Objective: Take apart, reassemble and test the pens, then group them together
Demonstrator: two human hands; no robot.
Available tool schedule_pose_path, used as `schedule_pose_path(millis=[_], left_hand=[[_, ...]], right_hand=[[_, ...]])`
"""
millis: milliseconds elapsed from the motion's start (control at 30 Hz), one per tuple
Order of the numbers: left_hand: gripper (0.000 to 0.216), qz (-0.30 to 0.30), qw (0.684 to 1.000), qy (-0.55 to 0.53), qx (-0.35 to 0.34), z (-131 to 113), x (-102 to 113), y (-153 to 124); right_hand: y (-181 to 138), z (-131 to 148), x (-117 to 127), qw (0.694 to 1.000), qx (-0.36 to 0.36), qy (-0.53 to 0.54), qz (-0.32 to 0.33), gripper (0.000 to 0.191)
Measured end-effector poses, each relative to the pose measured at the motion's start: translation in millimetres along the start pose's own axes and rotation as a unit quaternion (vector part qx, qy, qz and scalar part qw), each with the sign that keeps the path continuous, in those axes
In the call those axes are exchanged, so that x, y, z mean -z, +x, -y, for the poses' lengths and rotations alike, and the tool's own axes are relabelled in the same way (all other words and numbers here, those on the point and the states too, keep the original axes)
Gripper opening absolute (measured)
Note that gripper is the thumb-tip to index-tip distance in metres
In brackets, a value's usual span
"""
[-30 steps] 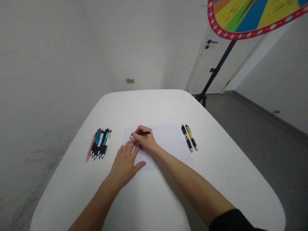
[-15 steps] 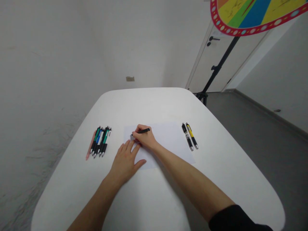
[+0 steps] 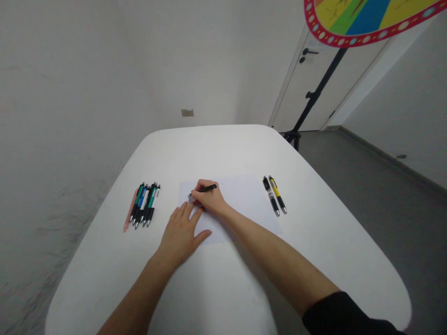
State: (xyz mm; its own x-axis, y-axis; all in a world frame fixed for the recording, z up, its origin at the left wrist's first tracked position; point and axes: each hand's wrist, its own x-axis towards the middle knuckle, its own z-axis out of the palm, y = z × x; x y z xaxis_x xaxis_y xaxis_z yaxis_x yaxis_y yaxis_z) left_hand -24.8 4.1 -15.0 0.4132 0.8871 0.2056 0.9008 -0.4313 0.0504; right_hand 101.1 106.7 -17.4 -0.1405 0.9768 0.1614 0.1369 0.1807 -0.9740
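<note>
A sheet of white paper [image 3: 244,200] lies flat on the white table [image 3: 216,149]. My right hand [image 3: 211,197] is closed around a black pen [image 3: 208,188], its tip down at the left part of the sheet. Flat across the paper's lower left corner rests my left hand [image 3: 181,230], fingers spread and thumb out, its fingertips close beside the pen tip. Any marks under the pen are too small to make out.
Several pens [image 3: 144,204] in green, blue, white and pink lie in a group on the left. Right of the paper are a black-and-clear pen [image 3: 271,196] and a yellow pen [image 3: 277,194]. A colourful wheel [image 3: 366,23] on a black stand [image 3: 319,88] stands behind the table.
Both hands stay in nearly the same place, the pen still in my right hand. The whole view has shifted slightly.
</note>
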Motion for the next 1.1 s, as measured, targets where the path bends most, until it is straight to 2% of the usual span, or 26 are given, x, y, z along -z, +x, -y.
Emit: schedule_pose_path(millis=[200,367,933,1100], left_hand=[[0.055,-0.002,1.000,-0.002,-0.003,0.2,-0.9,-0.1],[0.056,-0.005,1.000,0.001,-0.003,0.5,-2.7,-0.5],[0.054,-0.008,1.000,-0.017,0.002,0.4,-2.1,-0.3],[0.056,-0.003,1.000,-0.004,0.001,0.7,-2.0,-0.3]], right_hand=[[-1.1,0.9,2.0,1.000,-0.008,0.023,0.018,0.011],[-1.3,0.0,2.2,0.999,-0.016,0.042,0.004,0.011],[-0.6,-1.7,0.9,1.000,-0.004,-0.009,0.009,0.011],[-0.5,1.0,3.3,0.999,-0.018,0.044,-0.002,0.012]])
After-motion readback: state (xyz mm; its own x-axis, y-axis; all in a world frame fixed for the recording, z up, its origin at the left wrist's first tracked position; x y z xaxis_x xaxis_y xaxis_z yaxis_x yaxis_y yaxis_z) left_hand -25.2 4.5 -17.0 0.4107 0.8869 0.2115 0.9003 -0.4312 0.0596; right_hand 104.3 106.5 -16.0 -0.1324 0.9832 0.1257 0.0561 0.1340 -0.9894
